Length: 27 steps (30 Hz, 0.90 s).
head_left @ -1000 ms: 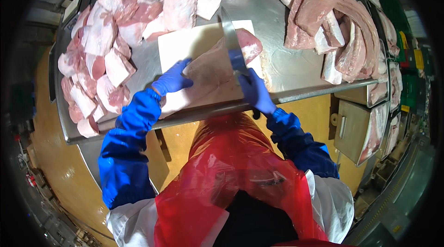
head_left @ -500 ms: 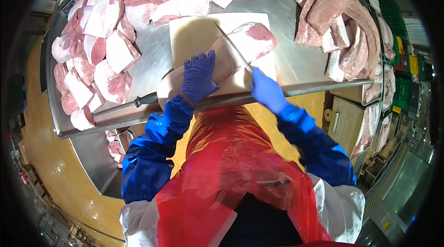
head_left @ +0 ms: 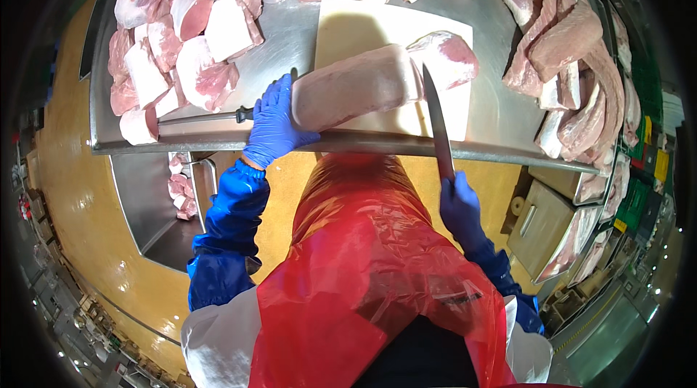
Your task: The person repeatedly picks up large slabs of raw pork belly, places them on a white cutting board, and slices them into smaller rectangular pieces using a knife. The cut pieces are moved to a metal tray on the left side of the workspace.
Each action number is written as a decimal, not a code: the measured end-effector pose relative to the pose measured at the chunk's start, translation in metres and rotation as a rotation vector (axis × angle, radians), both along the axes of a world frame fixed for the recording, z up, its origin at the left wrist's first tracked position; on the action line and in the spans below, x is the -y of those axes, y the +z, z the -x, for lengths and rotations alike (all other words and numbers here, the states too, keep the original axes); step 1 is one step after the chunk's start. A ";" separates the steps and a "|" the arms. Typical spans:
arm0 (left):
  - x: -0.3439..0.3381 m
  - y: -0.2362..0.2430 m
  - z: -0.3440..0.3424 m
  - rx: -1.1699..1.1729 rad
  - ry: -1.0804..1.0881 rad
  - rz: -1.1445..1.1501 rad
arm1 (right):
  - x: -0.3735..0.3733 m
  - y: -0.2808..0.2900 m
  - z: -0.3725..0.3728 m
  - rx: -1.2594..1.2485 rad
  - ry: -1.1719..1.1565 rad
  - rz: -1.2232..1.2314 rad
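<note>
My gloved left hand braces the left end of a long pale meat piece on the white cutting board, fingers along that end, thumb by the lower edge. A smaller red-and-white end piece sits at its right, apparently cut apart from it. My gloved right hand grips a long knife, its blade pointing away from me over the board's right part. A black-handled rod lies left of my left hand.
Pale meat chunks cover the table's left and back; long meat strips are piled right. The steel table's front rim crosses before me. A metal bin with meat is below left; laden containers stand below right.
The knife has been drawn down toward me and right, and the end piece now looks separated. My left hand has shifted to the long piece's left end. The view has also shifted.
</note>
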State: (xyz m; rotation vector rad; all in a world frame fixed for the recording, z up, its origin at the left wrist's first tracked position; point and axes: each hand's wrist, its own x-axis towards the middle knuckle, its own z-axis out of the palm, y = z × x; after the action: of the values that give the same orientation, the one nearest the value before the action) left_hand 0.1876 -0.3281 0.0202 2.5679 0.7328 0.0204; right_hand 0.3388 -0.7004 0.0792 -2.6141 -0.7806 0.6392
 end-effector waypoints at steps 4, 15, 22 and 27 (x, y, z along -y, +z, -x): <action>0.005 -0.009 -0.007 0.143 -0.136 -0.082 | -0.143 -0.004 0.021 0.052 0.172 -0.419; 0.020 -0.008 -0.040 0.044 -0.146 -0.097 | -0.207 -0.069 0.002 0.105 0.166 -0.197; -0.102 -0.019 -0.094 0.321 -0.155 0.625 | -0.048 -0.045 0.062 -0.069 0.157 0.027; -0.112 -0.019 -0.144 0.178 -0.271 0.663 | 0.008 -0.022 0.029 -0.332 -0.070 -0.202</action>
State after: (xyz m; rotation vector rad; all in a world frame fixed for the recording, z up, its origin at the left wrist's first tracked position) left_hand 0.3318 -0.2163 0.0007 1.9722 0.2538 -0.0690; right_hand 0.3097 -0.7083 0.0569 -2.2631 -0.6128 0.8944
